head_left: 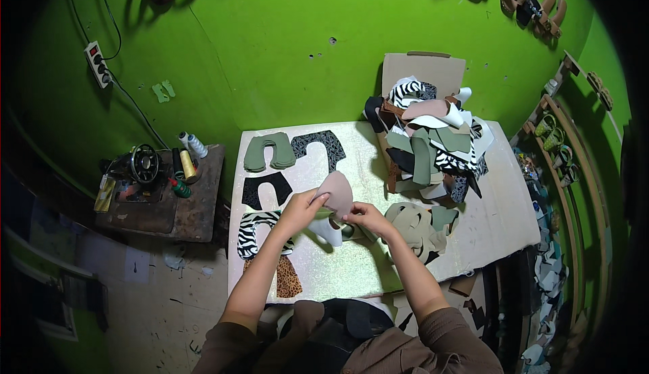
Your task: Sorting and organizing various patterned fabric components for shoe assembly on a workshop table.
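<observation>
A dusty pink cut piece of shoe-upper material (336,190) is held up over the middle of the table. My left hand (302,208) is closed on its left side, thumb on top. At its lower right edge my right hand (367,219) pinches it. Beneath my hands lie white and green pieces (328,233), partly hidden. To the left are stacked U-shaped pieces: green (255,152), patterned black-grey (324,145), plain black (254,193) and zebra-striped (248,235). A leopard-print piece (289,281) lies below them, partly behind my left forearm.
A heaped pile of mixed cut pieces (424,147) stands at the back right of the pale table (493,229). Nearer lies a beige and green pile (417,229). A sewing machine (138,168) with thread cones (188,162) sits on a side table at left. Sandals (531,2) hang on the wall.
</observation>
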Available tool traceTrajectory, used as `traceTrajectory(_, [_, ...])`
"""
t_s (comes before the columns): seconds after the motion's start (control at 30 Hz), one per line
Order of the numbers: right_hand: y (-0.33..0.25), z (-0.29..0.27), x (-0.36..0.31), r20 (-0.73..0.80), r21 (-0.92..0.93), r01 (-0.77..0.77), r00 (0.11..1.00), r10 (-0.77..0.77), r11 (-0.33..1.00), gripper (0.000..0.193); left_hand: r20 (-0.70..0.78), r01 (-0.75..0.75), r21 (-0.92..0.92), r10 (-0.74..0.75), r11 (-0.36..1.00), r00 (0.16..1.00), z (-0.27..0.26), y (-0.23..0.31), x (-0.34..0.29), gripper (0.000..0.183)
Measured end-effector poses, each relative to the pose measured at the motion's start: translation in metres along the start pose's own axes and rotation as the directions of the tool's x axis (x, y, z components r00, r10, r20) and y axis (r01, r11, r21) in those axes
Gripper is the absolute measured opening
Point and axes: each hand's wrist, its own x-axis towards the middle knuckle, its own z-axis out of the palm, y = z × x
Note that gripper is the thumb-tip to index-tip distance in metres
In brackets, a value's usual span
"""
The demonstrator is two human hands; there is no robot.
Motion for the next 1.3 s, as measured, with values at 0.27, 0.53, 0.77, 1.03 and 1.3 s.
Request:
traceTrajectory(0.27, [-0.011,-0.012,-0.02,-0.106,0.283,0.264,0.964,-0.244,0.922,0.011,-0.111,0.105,-0.302,-0.144,0.948,0.983,0.006,-0.018,-0.004,0.032])
traceTrajectory(0.53, [-0.018,-0.011,-0.018,-0.181,0.225,0.092,0.982,-0.051,0.97,0.02,-0.067,0.221,-0.599,-0.323,0.77,0.944,0.023,-0.039,-0.011,0.028])
traceTrajectory(0.77, [0.007,-0.006,0.021,-0.263,-0.037,0.093,0.96,-0.1,0.995,0.02,-0.148,0.382,-0.29,-0.436,0.877,0.888,0.023,-0.102,0.007,0.03])
traceTrajectory(1.03, [-0.01,0.003,0.07,-0.348,0.126,-0.038,0.934,0.08,0.991,0.021,-0.261,0.361,-0.226,-0.413,0.905,0.872,-0.003,-0.127,0.057,0.033])
traceTrajectory(1.3, [0.039,0.047,0.122,-0.527,0.098,-0.037,0.846,0.084,0.995,0.022,-0.344,0.373,-0.299,-0.464,0.878,0.816,0.029,-0.18,0.058,0.035])
